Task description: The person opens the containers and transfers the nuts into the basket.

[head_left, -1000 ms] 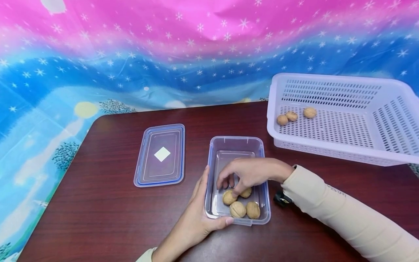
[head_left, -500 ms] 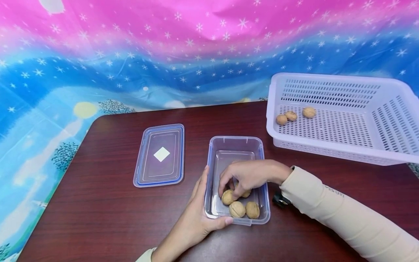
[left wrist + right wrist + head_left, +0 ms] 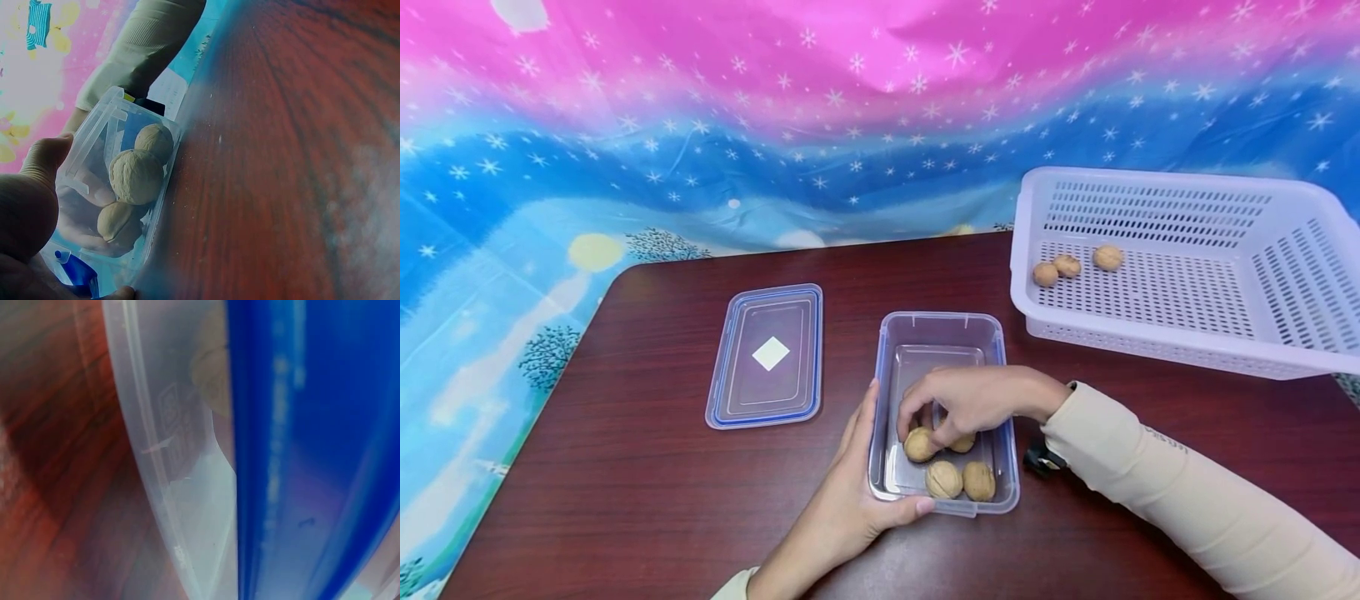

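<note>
A clear plastic food container (image 3: 937, 358) with blue side clips stands on the table, several walnuts in its near half. My left hand (image 3: 848, 493) holds its near left corner, thumb over the near rim and fingers along the left wall. Inside, my right hand (image 3: 973, 400) pinches a walnut (image 3: 918, 446) between thumb and fingers. Two walnuts, one of them a pale walnut (image 3: 943, 480), lie by the near wall. Another walnut (image 3: 962, 442) is partly hidden under the right hand. Through the wall, the left wrist view shows a walnut (image 3: 136, 177) close up. A blue clip (image 3: 325, 425) fills much of the right wrist view.
The container's lid (image 3: 775, 387), with a blue seal and a white label, lies flat to the left. A white perforated basket (image 3: 1180, 342) at the back right holds three walnuts. A snowflake-patterned cloth (image 3: 850, 125) hangs behind the dark wooden table (image 3: 647, 400).
My right fingers have closed more around the walnut and shifted it slightly left and away from the two near ones. My left hand has stayed still on the container.
</note>
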Tool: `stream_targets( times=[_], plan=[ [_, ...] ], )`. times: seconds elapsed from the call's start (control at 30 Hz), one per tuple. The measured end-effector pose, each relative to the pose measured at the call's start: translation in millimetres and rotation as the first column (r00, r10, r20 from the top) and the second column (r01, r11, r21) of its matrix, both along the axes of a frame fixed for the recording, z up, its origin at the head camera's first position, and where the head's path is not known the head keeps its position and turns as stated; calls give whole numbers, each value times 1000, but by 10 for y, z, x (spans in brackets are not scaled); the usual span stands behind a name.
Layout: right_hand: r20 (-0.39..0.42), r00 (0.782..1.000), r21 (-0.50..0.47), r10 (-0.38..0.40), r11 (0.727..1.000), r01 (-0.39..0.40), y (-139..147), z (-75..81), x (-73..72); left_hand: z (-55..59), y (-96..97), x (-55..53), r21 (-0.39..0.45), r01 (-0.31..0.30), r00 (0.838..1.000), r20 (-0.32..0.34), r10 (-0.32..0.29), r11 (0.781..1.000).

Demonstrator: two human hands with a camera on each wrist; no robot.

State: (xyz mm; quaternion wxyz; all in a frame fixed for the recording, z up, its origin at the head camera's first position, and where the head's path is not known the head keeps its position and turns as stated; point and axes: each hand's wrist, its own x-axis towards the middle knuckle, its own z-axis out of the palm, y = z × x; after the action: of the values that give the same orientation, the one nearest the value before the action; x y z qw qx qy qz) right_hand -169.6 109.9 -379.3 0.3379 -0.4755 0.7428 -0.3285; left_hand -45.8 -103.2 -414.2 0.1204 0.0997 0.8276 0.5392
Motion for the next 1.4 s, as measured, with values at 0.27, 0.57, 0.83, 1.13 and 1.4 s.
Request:
stream_targets(
  times=[0.27,0.57,0.83,1.13,1.4],
  plan=[
    [-25,999,-30,-42,999,42,19,20,5,-11,10,-9,5,0,1000,-12,0,1000],
    [-29,995,-65,-93,994,91,34,49,21,8,13,-1,15,3,1000,-3,-3,1000],
    [-16,991,-130,-133,983,129,56,41,16,1,11,0,-4,0,1000,0,0,1000],
    [-5,985,-206,-173,964,168,75,40,-12,7,14,-1,1,-6,1000,4,6,1000],
    [31,968,-253,-248,935,248,102,40,-16,-2,13,-3,-2,-11,1000,0,11,1000]
  ],
)
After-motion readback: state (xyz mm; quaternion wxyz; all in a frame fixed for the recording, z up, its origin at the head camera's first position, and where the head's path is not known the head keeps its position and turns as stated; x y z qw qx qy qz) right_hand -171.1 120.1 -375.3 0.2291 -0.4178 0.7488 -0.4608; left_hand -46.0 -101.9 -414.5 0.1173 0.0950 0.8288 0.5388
